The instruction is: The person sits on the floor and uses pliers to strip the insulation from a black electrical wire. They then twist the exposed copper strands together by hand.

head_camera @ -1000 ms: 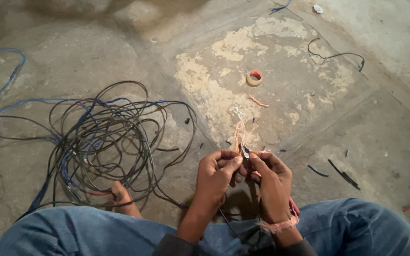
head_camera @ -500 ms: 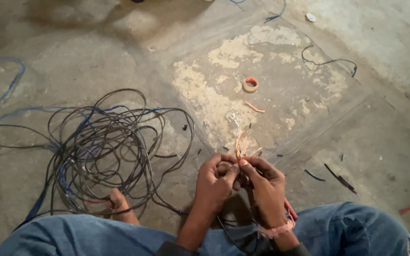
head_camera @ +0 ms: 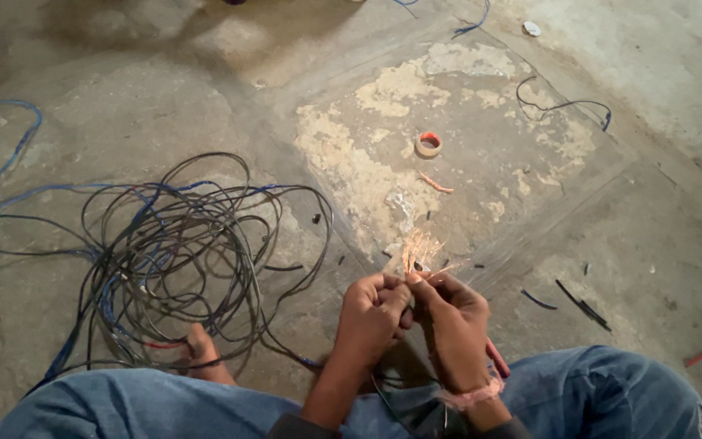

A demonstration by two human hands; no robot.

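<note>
Both hands, the left hand and the right hand, pinch a splayed tuft of bare copper strands upright between fingertips, keeping them fanned, just right of the tangled wire coil on the floor.

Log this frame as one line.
left hand: pinching wire strands | right hand: pinching same strands | wire tangle: floor, left | tape roll: floor ahead

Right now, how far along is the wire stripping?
Done: cut insulation bits lie on the concrete floor. In hand: left hand and right hand pinch one wire end, its bare copper strands fanned out. Left: the tangled coil of black and blue wire lies unstripped beside the foot.
</note>
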